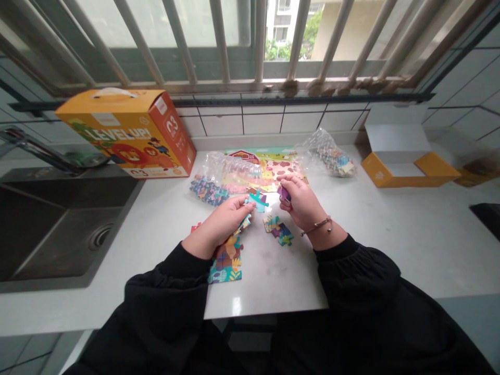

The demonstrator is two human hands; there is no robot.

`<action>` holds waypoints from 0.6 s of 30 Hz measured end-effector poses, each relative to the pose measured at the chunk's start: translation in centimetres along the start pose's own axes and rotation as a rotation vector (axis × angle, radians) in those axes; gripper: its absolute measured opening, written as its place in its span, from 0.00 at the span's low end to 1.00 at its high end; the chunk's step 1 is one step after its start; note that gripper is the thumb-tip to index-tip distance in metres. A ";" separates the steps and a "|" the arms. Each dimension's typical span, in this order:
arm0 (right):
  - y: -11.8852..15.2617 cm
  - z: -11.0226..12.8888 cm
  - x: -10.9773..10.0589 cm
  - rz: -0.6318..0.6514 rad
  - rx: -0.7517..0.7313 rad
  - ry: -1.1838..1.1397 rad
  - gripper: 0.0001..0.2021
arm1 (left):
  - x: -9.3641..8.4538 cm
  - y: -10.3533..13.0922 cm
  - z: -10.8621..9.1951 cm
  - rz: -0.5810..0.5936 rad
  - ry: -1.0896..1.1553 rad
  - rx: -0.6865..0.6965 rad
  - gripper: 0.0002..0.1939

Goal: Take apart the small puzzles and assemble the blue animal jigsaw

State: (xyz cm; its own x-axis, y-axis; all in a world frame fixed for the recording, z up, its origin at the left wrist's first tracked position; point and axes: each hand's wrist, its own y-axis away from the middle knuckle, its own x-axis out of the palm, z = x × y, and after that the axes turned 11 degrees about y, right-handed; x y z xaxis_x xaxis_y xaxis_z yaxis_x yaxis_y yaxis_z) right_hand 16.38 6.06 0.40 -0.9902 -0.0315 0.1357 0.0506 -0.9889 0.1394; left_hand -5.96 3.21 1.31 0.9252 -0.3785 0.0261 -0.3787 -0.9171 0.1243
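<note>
Pinching: left hand [230,214] grips a turquoise puzzle piece [258,202] by its edge, right hand [300,202] a purple piece [284,194], both lifted off the counter [261,278], perhaps for easy turning. Small cluster [279,230] lies flat nearby, within reach; bagged pieces [209,191] sit behind, presumably kept separate.

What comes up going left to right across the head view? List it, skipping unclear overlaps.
Orange LEVEL UP! box → teal puzzle piece in the left grip → purple puzzle piece in the right grip → clear bag → open orange box → dark object.
</note>
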 end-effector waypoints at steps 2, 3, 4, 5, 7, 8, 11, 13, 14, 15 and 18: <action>0.1 -0.1 0.0 0.055 -0.011 -0.018 0.20 | -0.1 -0.2 0.2 0.003 -0.008 0.002 0.21; 0.1 -0.2 0.0 0.079 -0.026 0.006 0.21 | -0.1 -0.2 0.3 0.006 -0.005 -0.007 0.21; 0.2 -0.3 0.1 0.101 -0.053 0.048 0.22 | -0.1 -0.2 0.3 0.010 0.003 -0.023 0.21; 0.4 -0.4 0.2 0.121 -0.090 0.102 0.23 | -0.1 -0.2 0.3 0.014 0.014 -0.041 0.22; 0.6 -0.5 0.3 0.148 -0.189 0.218 0.25 | 0.0 -0.1 0.2 0.020 0.039 -0.059 0.24; 0.7 -0.5 0.4 0.148 -0.238 0.277 0.26 | 0.1 0.0 0.1 0.023 0.048 -0.055 0.24; 1.0 -0.3 0.4 0.125 -0.327 0.444 0.25 | 0.4 0.1 -0.3 0.022 0.055 -0.020 0.24; 1.1 -0.2 0.3 0.139 -0.346 0.509 0.23 | 0.6 0.2 -0.5 0.018 0.054 -0.001 0.23; 1.0 -0.2 0.3 0.146 -0.354 0.519 0.22 | 0.6 0.2 -0.5 0.015 0.054 0.007 0.23; 1.0 -0.3 0.2 0.142 -0.360 0.515 0.20 | 0.7 0.1 -0.6 0.013 0.059 0.015 0.23; 0.4 -0.8 -0.2 0.042 -0.307 0.443 0.21 | 0.6 0.1 -0.5 0.012 0.087 0.032 0.22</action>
State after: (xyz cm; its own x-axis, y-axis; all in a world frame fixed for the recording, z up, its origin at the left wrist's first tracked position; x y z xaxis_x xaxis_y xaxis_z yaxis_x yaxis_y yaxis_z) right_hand 16.46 5.53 -0.34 -0.9513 -0.0648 -0.3013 0.1173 -0.9802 -0.1595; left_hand -5.38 2.96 1.81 0.9186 -0.3784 0.1135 -0.3890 -0.9166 0.0920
